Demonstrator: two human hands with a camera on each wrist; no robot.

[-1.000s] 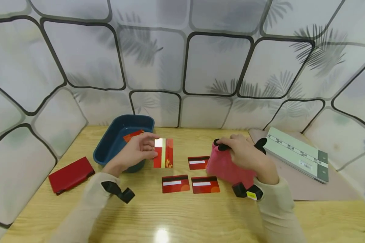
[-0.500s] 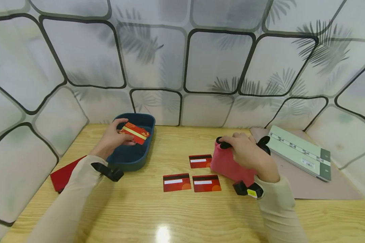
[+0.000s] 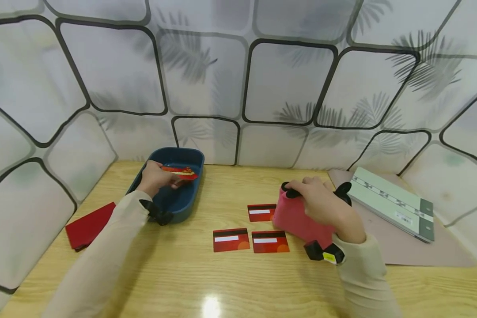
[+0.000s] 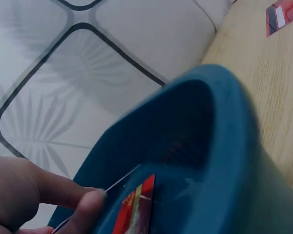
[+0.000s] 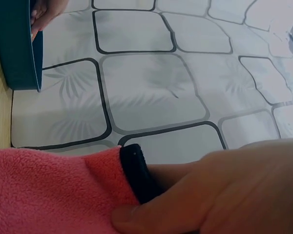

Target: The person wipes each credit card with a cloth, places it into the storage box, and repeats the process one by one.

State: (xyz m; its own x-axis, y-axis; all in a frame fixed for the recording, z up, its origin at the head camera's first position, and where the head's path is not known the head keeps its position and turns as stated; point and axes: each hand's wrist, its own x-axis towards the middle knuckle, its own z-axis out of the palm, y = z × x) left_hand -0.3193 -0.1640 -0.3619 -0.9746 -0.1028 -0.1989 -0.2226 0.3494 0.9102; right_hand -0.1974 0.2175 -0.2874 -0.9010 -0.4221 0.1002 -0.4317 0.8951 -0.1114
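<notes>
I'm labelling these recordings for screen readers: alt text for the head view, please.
A person's left hand holds a red card in a blue bin; their right hand grips a pink pouch. Three more cards lie on the table.

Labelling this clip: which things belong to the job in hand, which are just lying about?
In the job, as I read it:
card in the left grip, edge-on
blue basin, another card inside
pink pouch in the right grip
three red cards on the table, likely

Probably just lying about:
red wallet-like case
pale green book
mat under it
</notes>
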